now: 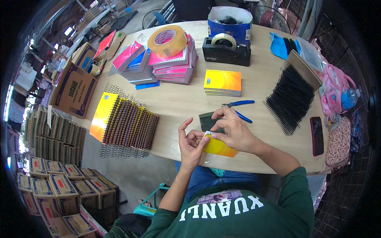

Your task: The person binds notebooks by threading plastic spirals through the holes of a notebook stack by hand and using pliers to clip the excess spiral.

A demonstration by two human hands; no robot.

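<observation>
Close to the table's near edge, a small yellow-and-orange notepad (222, 149) is held tilted between my hands. My left hand (190, 146) pinches its left corner between thumb and fingers, with the index finger raised. My right hand (237, 133) is closed at the pad's upper edge, thumb on the cover. Short dark loops show at that edge, partly hidden by the fingers. Beneath my right hand lies a dark flat piece (205, 121). Cutting pliers with blue handles (243, 103) rest just beyond it, jaws pointing left.
Left stands a row of yellow notepads with wire coils (126, 122). Black coils (290, 99) and a phone (316, 136) lie right. Farther back are a yellow notepad stack (223, 82), pink-covered pads (174, 67) under a tape roll (166, 41), and a tape dispenser (226, 53).
</observation>
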